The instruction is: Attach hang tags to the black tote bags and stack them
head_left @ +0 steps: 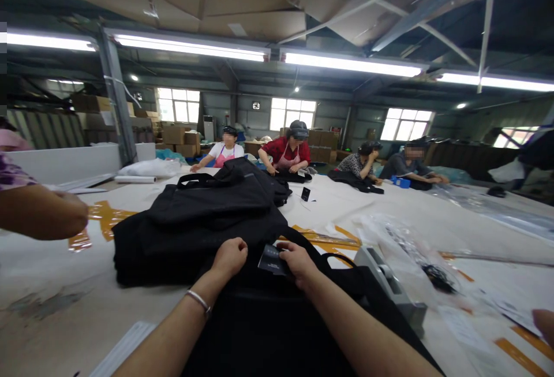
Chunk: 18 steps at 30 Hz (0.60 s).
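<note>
My left hand (229,257) is curled into a fist over the black garment (268,325) lying right in front of me; what its fingers grip is hidden. My right hand (295,261) pinches a small dark tag (271,259) held just above that garment. A silver bracelet (199,301) sits on my left wrist. Beyond my hands lies a tall stack of folded black garments (203,215).
A grey tape dispenser (389,287) and clear plastic bags (402,244) lie to my right. A co-worker's arm (41,212) reaches in from the left. Several people sit at the far side of the white table (389,204) with black garments. Cardboard boxes stand behind them.
</note>
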### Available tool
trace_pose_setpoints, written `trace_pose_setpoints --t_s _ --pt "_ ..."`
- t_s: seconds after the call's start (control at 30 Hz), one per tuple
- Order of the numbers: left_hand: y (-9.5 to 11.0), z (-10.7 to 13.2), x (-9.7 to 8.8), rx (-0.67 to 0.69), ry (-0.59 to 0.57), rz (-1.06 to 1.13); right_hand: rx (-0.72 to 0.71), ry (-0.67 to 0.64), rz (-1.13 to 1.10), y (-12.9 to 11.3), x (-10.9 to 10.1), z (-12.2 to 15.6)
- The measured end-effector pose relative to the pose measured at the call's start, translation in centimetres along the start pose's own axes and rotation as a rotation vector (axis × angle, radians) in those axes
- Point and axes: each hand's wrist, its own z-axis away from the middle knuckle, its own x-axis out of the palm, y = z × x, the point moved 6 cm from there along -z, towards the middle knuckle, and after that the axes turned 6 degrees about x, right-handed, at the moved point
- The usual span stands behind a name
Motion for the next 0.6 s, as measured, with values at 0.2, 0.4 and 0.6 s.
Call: trace_pose_setpoints --t_s 0.2,0.4,0.6 --pt "-0.6 0.2 0.1 -0.039 -0.026 0.023 0.029 -0.021 0.154 0.5 -1.4 1.1" --pt "-0.7 0.9 -0.4 -0.089 -0.007 0.176 0.085 -0.168 0.082 0.4 1.5 3.1" --pt "-1.4 2.2 0.4 -0.253 -0.019 0.571 0.092 -0.249 0.039 0.1 4.5 4.1"
